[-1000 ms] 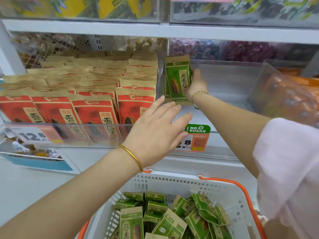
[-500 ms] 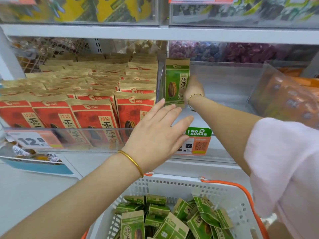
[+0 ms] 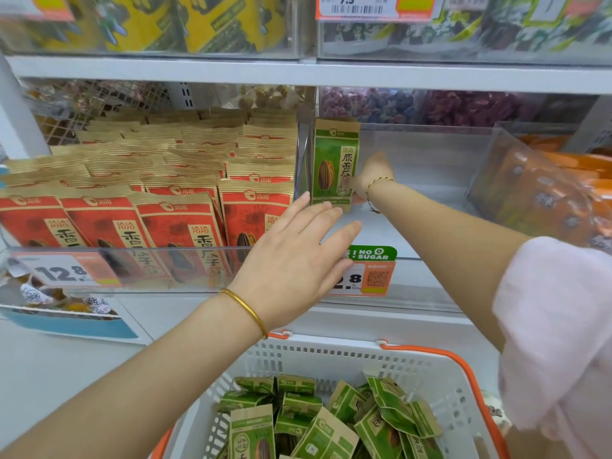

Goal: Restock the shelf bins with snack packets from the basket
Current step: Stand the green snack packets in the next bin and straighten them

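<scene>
While the right hand (image 3: 371, 180) pinches the green packet (image 3: 334, 167) by its lower edge, standing it upright against the left wall of the clear bin (image 3: 430, 154) — probably to start a tidy, face-out row — the left hand (image 3: 298, 253) hovers flat and open just in front, holding nothing, seemingly ready to steady it. Many spare packets (image 3: 331, 425) lie in the basket (image 3: 364, 356) below, so restocking looks barely begun.

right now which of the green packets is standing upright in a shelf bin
The green packet gripped by the right hand, upright against the left wall of the clear bin. The other green packets lie jumbled in the basket.
</scene>
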